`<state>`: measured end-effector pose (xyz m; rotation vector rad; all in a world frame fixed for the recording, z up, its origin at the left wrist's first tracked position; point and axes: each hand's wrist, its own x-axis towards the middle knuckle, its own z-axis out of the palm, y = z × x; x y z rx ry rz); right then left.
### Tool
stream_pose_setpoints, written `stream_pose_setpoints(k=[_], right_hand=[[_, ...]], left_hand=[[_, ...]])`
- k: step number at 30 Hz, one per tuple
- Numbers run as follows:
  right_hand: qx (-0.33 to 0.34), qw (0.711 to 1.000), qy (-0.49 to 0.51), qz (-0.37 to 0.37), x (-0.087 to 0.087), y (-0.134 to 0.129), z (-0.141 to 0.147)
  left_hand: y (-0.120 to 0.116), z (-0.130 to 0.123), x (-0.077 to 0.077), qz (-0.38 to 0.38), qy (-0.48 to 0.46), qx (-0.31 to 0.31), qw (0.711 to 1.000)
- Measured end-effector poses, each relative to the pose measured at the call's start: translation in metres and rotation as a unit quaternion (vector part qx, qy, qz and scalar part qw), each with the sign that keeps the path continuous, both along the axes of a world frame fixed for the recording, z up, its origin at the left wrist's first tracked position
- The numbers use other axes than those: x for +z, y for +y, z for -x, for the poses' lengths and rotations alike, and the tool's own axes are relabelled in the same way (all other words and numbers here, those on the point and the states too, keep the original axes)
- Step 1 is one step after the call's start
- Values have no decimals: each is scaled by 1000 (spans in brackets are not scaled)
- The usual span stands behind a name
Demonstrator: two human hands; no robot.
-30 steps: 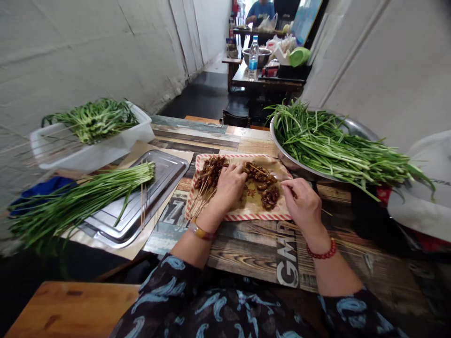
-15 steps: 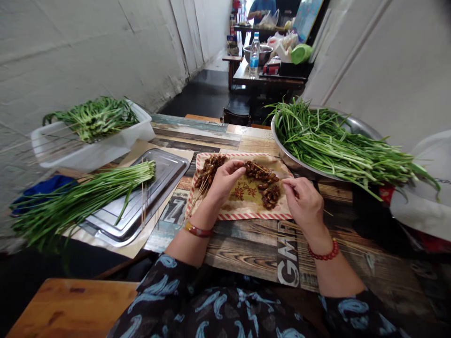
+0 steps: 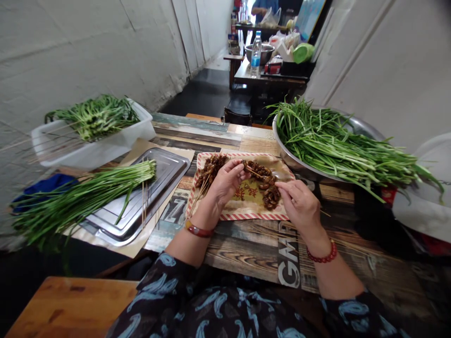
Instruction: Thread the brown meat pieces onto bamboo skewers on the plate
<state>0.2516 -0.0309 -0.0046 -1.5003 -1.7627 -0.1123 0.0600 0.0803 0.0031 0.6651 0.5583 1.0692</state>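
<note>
A cream tray point(image 3: 225, 217) with a red-striped rim lies before me, holding dark brown, glossy food pieces point(image 3: 271, 197) in yellowish liquid. Over it, my left hand point(image 3: 228, 182) is closed, thumb and fingers pinched on a small dark brown piece at the left end of a thin wooden skewer point(image 3: 254, 172). My right hand point(image 3: 299, 199) is closed too, pinching the skewer's other end, beside the tray's right rim. Several loaded skewers point(image 3: 211, 168) are piled at the tray's left, their bare sticks pointing toward me past my left wrist.
Right of the tray, a metal basin point(image 3: 366, 126) overflows with long green stalks. At left are a metal lid point(image 3: 123, 220) bearing green stalks, and a white tub point(image 3: 143, 131) with skewered greens. Bare skewers point(image 3: 260, 231) lie before the tray. A person point(image 3: 264, 7) stands far back.
My right hand has shifted slightly left, closer to my left hand. The skewer between them has tilted, and its bare wood shows near my left fingertips.
</note>
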Motion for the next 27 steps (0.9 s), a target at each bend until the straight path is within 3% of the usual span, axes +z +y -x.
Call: stream_pose_setpoints(k=[27], right_hand=[[6,1000,-5,-2,-2,0,-4]], left_hand=[[-5,2,7,8,-6,-29,1000]])
